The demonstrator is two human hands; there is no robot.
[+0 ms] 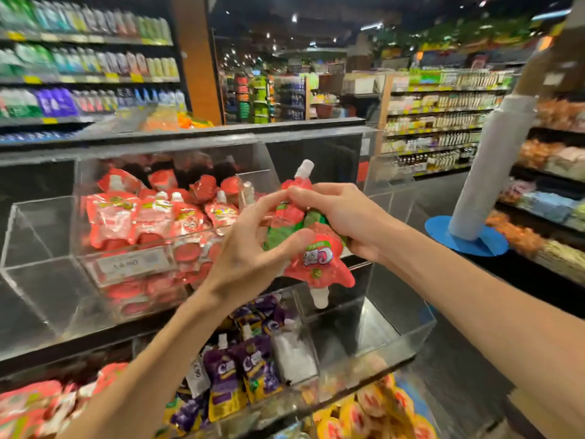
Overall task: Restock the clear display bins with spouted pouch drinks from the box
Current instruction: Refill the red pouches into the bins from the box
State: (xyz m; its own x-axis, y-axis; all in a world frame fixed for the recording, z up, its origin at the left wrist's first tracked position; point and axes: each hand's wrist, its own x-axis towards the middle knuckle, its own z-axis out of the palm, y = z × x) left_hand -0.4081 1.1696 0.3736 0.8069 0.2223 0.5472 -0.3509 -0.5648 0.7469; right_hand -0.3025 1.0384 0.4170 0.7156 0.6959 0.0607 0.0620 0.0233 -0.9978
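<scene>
Right hand [343, 217]: gripped red pouches [316, 264], one spout down.
Left hand [250, 248]: fingers curled, thumb pinching same pouches.
Bin [91, 264]: behind, part filled.

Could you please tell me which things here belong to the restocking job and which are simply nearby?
Job: held pouches, left hand, right hand, red-pouch bin.
Nearby: bottle shelves, white pillar, blue base.

Bare forearms [468, 299], left hand [250, 248], right hand [342, 217]

Held pouches [316, 264] before upper bin [91, 264] (lower bin [294, 356] beneath).
</scene>
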